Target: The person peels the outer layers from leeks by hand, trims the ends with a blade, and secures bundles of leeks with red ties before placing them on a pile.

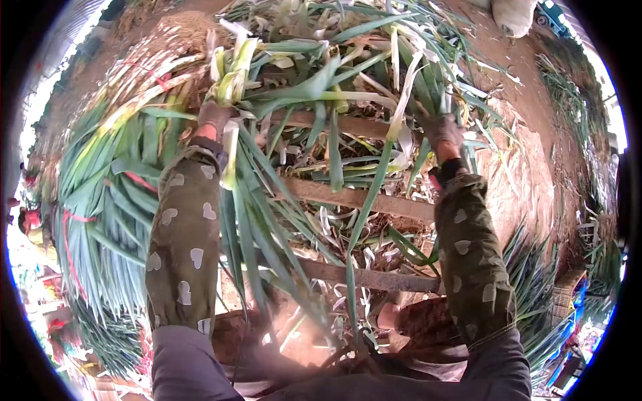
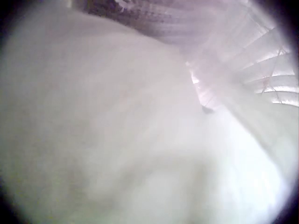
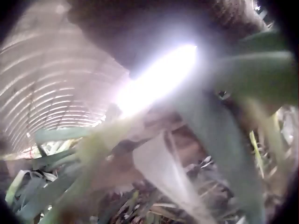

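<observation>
In the head view the left hand (image 1: 215, 115), dark-gloved, grips a bunch of leek-like green stalks (image 1: 237, 73), their pale ends above it and long leaves hanging below. The right hand (image 1: 444, 130), also gloved, is at the right among loose leaves (image 1: 428, 87); its fingers are partly hidden and its hold is unclear. A pale surface (image 2: 103, 112) fills most of the left wrist view. Blurred leaves (image 3: 219, 140) cross the right wrist view below a dark hand shape (image 3: 154, 28).
Wooden slats (image 1: 361, 199) lie under the scattered leaves between the arms. A large bundle of green stalks (image 1: 114, 200), tied with red string, lies at the left. More greens (image 1: 535, 294) and a wicker basket (image 1: 566, 294) are at the right. A pale sack (image 1: 513, 17) stands top right.
</observation>
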